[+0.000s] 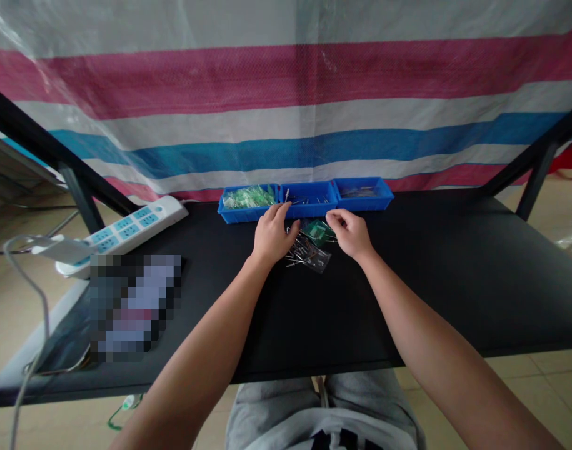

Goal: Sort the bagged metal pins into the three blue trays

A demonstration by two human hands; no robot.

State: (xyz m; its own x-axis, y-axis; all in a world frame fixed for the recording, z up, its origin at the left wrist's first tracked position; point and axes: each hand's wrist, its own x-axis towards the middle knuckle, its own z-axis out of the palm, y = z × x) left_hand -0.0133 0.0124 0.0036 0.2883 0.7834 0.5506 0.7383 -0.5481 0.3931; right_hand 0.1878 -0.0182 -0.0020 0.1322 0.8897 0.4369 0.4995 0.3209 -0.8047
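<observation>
My left hand [272,235] is over the front edge of the middle blue bin [309,211], thumb and forefinger apart. A thin metal pin [287,195] stands just beyond its fingertips; more pins lie in that bin. My right hand [351,235] is curled closed to the right of a pile, its fingertips pressed together; what they hold, if anything, is hidden. Between my hands lie loose rivet-like metal pins [301,248], a green packet [319,232] and a clear plastic bag [319,261] on the black table [314,325].
The left blue bin [224,212] holds green-and-clear plastic packets [249,197]. In the right blue bin [385,195] are clear bags. A white power strip [126,232] with a plugged-in adapter [65,249] sits at left, near a blurred phone-like object [138,306]. Striped sheeting [286,150] hangs behind.
</observation>
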